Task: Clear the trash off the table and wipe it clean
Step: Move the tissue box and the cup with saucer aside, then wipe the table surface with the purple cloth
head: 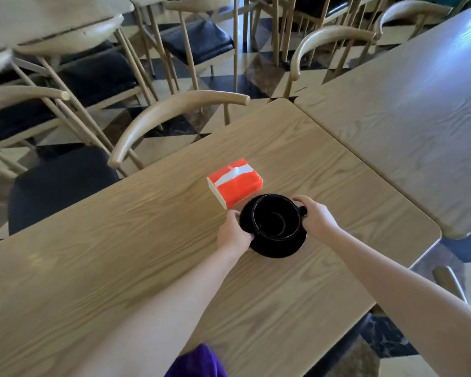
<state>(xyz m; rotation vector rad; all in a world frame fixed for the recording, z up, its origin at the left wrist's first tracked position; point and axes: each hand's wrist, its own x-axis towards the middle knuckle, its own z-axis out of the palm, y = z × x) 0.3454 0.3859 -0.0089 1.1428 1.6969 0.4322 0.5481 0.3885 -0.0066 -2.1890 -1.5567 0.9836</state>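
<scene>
Left hand [234,235] gripping the black saucer [278,247] rim, right hand [314,217] closing on the black cup [276,217] handle, cup sitting on saucer, orange tissue pack [234,182] lying just beside on the wooden worktop [120,254]

hands: 2, left hand [233,234] + right hand [317,217] | black glossy cup [275,217]: 1 | black round saucer [279,247]: 1 | orange-red tissue pack with white strip [233,183]: 1 | light wood-grain table [120,254]: 1 beneath these items, others adjacent
</scene>
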